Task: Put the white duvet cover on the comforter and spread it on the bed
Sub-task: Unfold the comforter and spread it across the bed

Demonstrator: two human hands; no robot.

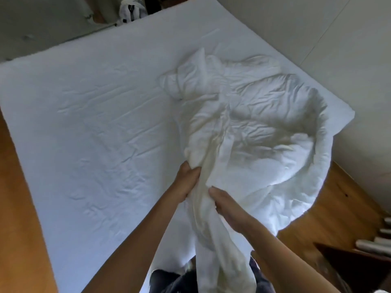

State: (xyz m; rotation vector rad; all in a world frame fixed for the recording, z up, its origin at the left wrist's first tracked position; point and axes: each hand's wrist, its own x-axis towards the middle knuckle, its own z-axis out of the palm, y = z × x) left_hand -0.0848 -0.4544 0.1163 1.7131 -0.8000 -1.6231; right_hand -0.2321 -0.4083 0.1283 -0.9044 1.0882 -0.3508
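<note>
White sheet covers the bed; wooden floor lies at four o'clock. I see the rumpled duvet cover heaped at two o'clock, my left hand and right hand gripping its bunched end. Comforter indistinguishable inside.

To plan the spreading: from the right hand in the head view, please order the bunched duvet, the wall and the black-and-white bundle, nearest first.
From the right hand:
1. Bunched duvet, in its grip.
2. Wall, to the right, beyond the bed.
3. Black-and-white bundle, past the bed's far edge.
</note>
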